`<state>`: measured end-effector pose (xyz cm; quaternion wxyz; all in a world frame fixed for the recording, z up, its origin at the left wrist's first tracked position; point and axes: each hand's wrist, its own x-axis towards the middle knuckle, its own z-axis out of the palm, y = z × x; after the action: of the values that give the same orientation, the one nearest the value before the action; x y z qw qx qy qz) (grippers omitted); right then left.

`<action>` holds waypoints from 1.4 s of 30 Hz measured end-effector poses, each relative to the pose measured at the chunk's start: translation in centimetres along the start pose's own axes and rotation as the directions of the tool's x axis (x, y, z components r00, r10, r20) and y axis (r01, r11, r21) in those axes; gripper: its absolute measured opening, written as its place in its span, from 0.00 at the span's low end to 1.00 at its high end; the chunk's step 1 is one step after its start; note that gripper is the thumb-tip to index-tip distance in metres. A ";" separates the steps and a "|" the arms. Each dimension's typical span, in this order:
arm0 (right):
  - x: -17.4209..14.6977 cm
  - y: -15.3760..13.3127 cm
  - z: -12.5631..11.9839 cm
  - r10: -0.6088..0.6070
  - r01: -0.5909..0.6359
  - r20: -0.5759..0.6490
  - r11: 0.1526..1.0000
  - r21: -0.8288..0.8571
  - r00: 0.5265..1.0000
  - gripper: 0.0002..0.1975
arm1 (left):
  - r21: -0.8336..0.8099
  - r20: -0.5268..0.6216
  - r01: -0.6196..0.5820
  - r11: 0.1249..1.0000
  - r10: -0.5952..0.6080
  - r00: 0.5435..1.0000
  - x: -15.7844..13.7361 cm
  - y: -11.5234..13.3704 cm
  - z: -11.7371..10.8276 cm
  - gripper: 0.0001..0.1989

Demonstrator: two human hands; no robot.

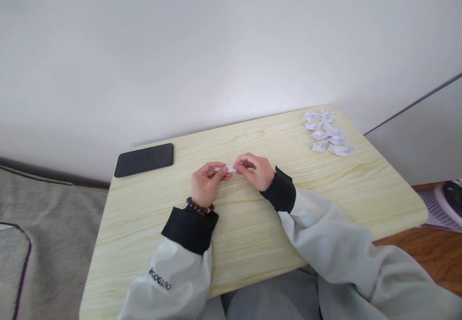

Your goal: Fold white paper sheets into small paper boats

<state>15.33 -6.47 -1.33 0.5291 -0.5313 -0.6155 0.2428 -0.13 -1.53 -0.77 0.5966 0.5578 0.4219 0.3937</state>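
A small strip of folded white paper (231,168) is stretched between my two hands, just above the middle of the table. My left hand (209,181) pinches its left end between thumb and fingers; a dark bead bracelet circles that wrist. On the other end, the thumb and fingertips of my right hand (257,170) are closed. Most of the paper is hidden by the fingers, so its full shape does not show. Several small folded white paper pieces (337,140) lie grouped in rows at the table's far right corner.
The light wood-grain table (249,233) stands against a white wall (231,45). A black phone (144,160) lies near the far left edge. Grey fabric (61,243) spreads at the left, and a lilac perforated basket (438,207) sits low at the right.
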 end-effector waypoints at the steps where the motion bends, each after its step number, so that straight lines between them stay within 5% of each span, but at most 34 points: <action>1: 0.0 0.0 0.0 0.027 -0.027 0.001 0.999 0.029 1.000 0.07 | 0.007 -0.003 0.001 1.000 -0.001 1.000 0.0 0.0 0.0 0.17; 5: 0.0 0.5 0.1 0.141 -0.143 0.029 0.981 0.130 0.990 0.08 | 0.175 -0.018 -0.066 0.982 0.070 0.997 -0.1 -0.1 0.0 0.14; 8: 0.1 1.0 0.1 0.238 -0.246 0.062 0.937 0.250 0.969 0.11 | 0.356 0.060 -0.245 0.902 0.240 0.969 -0.3 0.0 -0.3 0.10; 12: 0.4 1.3 -0.2 0.326 -0.345 0.117 0.855 0.387 0.938 0.14 | 0.479 0.287 -0.565 0.672 0.488 0.824 -0.4 0.5 -0.7 0.07; 16: 0.4 1.4 -0.3 0.324 -0.376 0.192 0.832 0.408 0.926 0.13 | 0.522 0.295 -0.665 0.534 0.618 0.728 -0.3 0.6 -0.9 0.04; 21: -0.1 0.4 -0.8 0.055 -0.068 0.100 0.989 0.132 0.993 0.08 | 0.532 0.267 -0.686 0.497 0.670 0.693 -0.3 0.4 -0.8 0.03; 27: 0.0 -0.4 -1.4 -0.255 0.266 0.118 0.959 -0.095 0.960 0.06 | 0.537 0.288 -0.710 0.456 0.692 0.662 -0.2 0.4 -0.8 0.03; 36: -0.1 0.2 -0.7 -0.344 0.363 0.117 0.896 -0.257 0.932 0.06 | 0.569 0.365 -0.757 0.321 0.726 0.583 -0.1 0.3 -0.5 0.01; 42: -0.1 0.3 -0.9 -0.268 0.300 0.151 0.919 -0.256 0.952 0.09 | 0.635 0.344 -0.685 0.357 0.663 0.665 -0.2 0.5 -0.7 0.06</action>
<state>16.28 -6.70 -1.28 0.4440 -0.4902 -0.7427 0.1049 -0.88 -1.41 -0.28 0.1174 0.8717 0.2653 0.3950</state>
